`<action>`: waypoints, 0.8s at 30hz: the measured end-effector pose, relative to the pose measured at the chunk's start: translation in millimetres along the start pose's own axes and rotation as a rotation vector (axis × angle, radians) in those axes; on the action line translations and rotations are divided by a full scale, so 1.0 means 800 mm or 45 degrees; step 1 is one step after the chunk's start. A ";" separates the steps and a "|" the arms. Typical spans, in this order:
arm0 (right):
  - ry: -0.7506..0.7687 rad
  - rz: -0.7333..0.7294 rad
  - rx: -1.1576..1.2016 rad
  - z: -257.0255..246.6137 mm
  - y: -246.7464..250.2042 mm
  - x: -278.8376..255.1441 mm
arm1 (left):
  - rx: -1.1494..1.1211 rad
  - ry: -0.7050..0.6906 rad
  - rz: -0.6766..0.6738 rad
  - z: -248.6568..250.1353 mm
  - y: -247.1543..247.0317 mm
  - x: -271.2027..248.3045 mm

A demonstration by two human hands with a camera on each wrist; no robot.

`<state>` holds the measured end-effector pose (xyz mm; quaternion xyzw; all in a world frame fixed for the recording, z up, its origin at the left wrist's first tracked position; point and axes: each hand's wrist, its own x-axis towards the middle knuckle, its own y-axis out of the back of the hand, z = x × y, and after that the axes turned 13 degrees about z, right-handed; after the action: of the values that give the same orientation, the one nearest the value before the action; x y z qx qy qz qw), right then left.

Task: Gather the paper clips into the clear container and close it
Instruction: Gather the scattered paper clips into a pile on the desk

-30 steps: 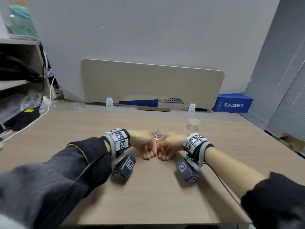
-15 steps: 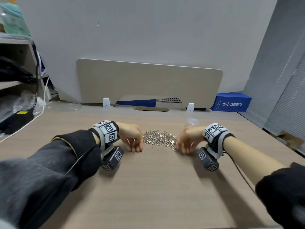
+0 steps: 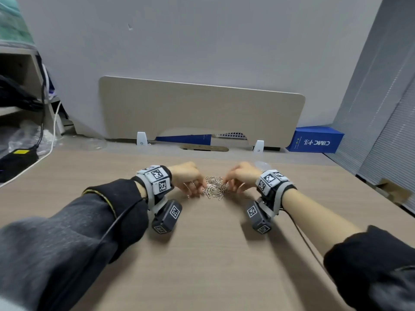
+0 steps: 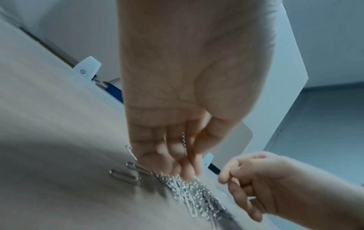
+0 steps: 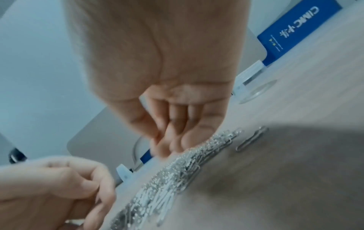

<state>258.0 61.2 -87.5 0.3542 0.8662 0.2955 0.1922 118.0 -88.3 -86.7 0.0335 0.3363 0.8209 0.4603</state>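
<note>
Left hand [image 3: 189, 178] and right hand [image 3: 241, 177] flank the paper clips [image 3: 214, 187], fingers loosely curled against the heap's two edges, grasping nothing. The clear container [image 3: 261, 164] stands open just beyond the right hand. Risk: strays beside each little finger, such as one loose clip [image 5: 251, 140], may escape the sweep.

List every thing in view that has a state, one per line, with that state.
Silver metal paper clips: heaped on the wooden desk, a few strays beside the heap, none in the container.
Small clear plastic container: on the desk behind the right hand, mostly hidden; open or closed, cannot tell.
Left hand: fingers curled down at the heap's left edge.
Right hand: fingers curled down at the heap's right edge.
</note>
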 end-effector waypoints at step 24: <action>-0.271 0.471 0.418 0.012 -0.013 -0.007 | -0.457 0.175 0.577 -0.019 -0.049 0.014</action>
<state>261.9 54.6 -100.8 0.5621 0.7979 0.1422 0.1648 134.8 -74.1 -124.0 -0.0297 0.2002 0.9495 0.2400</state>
